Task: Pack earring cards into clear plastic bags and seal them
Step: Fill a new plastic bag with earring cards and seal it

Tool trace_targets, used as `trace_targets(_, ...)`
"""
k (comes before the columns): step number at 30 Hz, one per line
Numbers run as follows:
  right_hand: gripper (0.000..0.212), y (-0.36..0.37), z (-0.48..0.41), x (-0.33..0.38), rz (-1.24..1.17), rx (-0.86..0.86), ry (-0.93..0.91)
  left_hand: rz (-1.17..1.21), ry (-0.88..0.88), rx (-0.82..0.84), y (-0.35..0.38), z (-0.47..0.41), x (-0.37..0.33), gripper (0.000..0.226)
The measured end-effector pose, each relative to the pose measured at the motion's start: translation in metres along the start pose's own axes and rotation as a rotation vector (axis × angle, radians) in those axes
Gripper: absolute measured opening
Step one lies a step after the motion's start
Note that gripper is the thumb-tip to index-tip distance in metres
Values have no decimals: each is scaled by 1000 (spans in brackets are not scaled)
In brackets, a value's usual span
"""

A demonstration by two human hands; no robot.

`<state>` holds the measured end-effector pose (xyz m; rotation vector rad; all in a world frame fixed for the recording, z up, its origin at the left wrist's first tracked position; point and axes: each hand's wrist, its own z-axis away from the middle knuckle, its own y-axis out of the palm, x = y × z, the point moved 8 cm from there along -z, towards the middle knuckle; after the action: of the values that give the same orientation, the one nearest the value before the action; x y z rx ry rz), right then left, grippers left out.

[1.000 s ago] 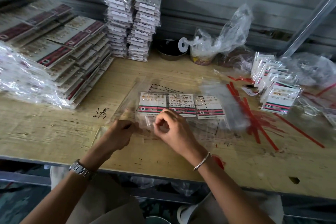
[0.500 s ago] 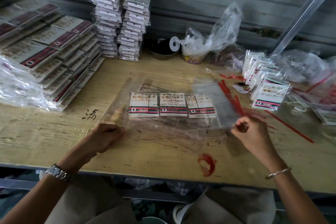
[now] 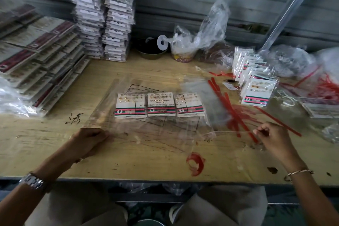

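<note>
A clear plastic bag (image 3: 146,134) lies flat on the wooden table (image 3: 55,152). Three earring cards (image 3: 161,104) with green and red bands sit side by side inside it. My left hand (image 3: 89,139) rests with curled fingers on the bag's near left corner and holds it down. My right hand (image 3: 269,134) is out to the right of the bag. It pinches a thin seal strip (image 3: 254,131) that stretches back toward the bag's near right corner.
Two tall stacks of bagged cards (image 3: 102,22) stand at the back, and a wide pile (image 3: 36,51) fills the left. Loose earring cards (image 3: 256,88) lean at the right beside several red strips (image 3: 229,108). A curled red strip (image 3: 195,163) lies near the front edge. A bowl (image 3: 150,49) and crumpled bags (image 3: 198,36) sit behind.
My right hand has moved from the middle of the bag's near edge far out to the right, drawing the thin strip along. My left hand has stayed on the bag's left corner.
</note>
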<state>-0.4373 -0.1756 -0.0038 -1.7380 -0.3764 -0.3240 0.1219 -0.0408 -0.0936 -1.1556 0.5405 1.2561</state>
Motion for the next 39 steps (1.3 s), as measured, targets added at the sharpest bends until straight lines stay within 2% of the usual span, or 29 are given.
trace_targets(2,8,1,-2,-3,3,33,70,35,0,9,0,2,-1,30)
trace_targets(4,6,-4,-2,3,54,7,94,33,0,-3,1,4,-5,24)
trace_targets(7,16,-17,6,40,193,-163,-27,67,-17,6,4,6,-9,22)
trace_targets(9,21,-15,19,79,133,-234,-190,87,-27,18,7,6,-11,25)
trace_targets(11,14,-4,32,119,36,-180,-415,73,-20,11,9,10,-16,27)
trace_targets(13,16,15,44,147,-16,-44,-588,71,-25,8,11,12,-19,26)
trace_targets(15,27,36,51,162,-12,105,-660,65,-19,9,10,13,-20,26)
trace_targets(17,34,50,53,170,33,168,-687,55,-22,12,9,12,-17,29)
trace_targets(22,24,59,53,175,42,163,-704,45,-12,4,8,12,-15,28)
trace_targets(28,13,47,47,156,-63,195,-670,23,13,18,10,20,-28,30)
trace_targets(34,6,21,24,102,-112,183,-514,9,1,18,12,25,-36,31)
trace_targets(39,5,7,13,57,-14,109,-393,16,-27,34,12,24,-32,31)
